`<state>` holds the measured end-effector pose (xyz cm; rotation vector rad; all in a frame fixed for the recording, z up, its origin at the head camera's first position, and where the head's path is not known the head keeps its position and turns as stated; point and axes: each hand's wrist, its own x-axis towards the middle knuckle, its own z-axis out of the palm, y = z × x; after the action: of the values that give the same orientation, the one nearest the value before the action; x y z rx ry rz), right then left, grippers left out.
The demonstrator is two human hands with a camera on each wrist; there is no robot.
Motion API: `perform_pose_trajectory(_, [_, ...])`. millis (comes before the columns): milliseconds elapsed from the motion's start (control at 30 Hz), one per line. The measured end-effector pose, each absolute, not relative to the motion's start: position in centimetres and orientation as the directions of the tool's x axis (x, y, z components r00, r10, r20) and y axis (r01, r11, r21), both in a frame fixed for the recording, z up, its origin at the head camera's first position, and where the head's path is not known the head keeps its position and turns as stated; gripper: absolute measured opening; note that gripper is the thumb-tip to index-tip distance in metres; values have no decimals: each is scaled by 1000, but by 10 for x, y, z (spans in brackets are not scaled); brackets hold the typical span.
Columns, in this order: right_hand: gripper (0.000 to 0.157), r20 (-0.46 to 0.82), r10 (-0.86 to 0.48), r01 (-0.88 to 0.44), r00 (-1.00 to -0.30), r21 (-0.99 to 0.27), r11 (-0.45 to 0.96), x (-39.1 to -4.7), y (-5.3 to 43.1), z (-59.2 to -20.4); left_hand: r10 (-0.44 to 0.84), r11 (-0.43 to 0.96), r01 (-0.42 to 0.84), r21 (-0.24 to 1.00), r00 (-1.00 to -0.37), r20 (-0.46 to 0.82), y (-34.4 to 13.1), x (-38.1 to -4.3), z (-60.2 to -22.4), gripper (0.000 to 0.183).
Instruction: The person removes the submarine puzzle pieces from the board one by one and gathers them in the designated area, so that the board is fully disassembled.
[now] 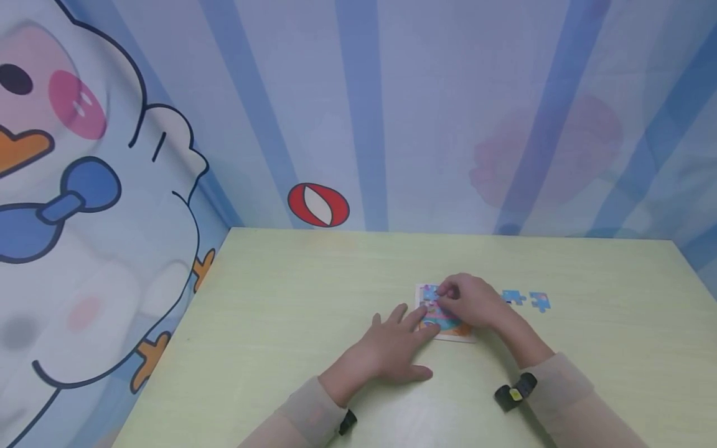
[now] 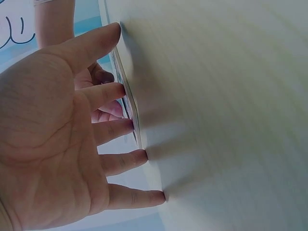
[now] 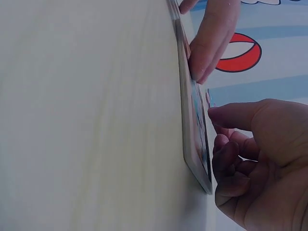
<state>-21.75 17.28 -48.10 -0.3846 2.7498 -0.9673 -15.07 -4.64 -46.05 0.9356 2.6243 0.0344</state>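
A small jigsaw puzzle in a flat tray with a pale rim lies on the table, showing pink, teal and orange picture parts. My left hand is spread, its index and middle fingertips on the puzzle's left side and its thumb on the table. In the left wrist view the straight fingers of this left hand touch down along the tray's edge. Over the puzzle's upper part, my right hand pinches a puzzle piece between thumb and curled fingers; the fingers hide most of it.
Two loose blue puzzle pieces, one partly behind the right wrist and another farther right, lie on the pale table. A printed cloth backdrop stands at the table's far edge. Black straps sit on the wrists.
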Motion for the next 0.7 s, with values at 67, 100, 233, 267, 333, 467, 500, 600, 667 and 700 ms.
perform_pose_trajectory(67, [17,-101,-307,-175,-946,-640,748,-217,178,-479,616,782,607,139,-720,-321,-46,-151,-460,79])
perform_pose_trajectory(100, [18,-102,-304,-170,-947,-644,746,-217,181,-479,615,782,607,139,-720,-322,-46,-151,-460,80])
perform_pose_trajectory(233, [19,-107,-292,-153,-951,-656,739,-215,195,-477,612,785,603,141,-720,-327,-46,-150,-460,80])
perform_pose_trajectory(267, [20,-108,-289,-150,-951,-656,739,-214,198,-477,612,785,603,141,-720,-327,-46,-150,-460,80])
perform_pose_trajectory(333, [20,-107,-284,-148,-953,-655,741,-212,206,-476,611,786,603,140,-721,-326,-46,-150,-460,80])
perform_pose_trajectory(467, [20,-99,-275,-147,-956,-649,747,-209,222,-476,612,785,605,135,-723,-321,-45,-150,-460,79])
perform_pose_trajectory(500, [20,-99,-271,-144,-958,-649,747,-209,225,-477,612,785,604,135,-724,-320,-45,-150,-461,79])
perform_pose_trajectory(600, [19,-101,-258,-132,-961,-651,747,-208,236,-478,611,786,602,137,-724,-320,-45,-150,-461,79])
perform_pose_trajectory(667, [19,-104,-253,-126,-962,-653,747,-207,243,-478,609,788,598,143,-725,-323,-45,-150,-460,79])
perform_pose_trajectory(700, [20,-107,-251,-122,-962,-654,747,-207,246,-478,608,789,597,145,-724,-325,-45,-150,-460,79])
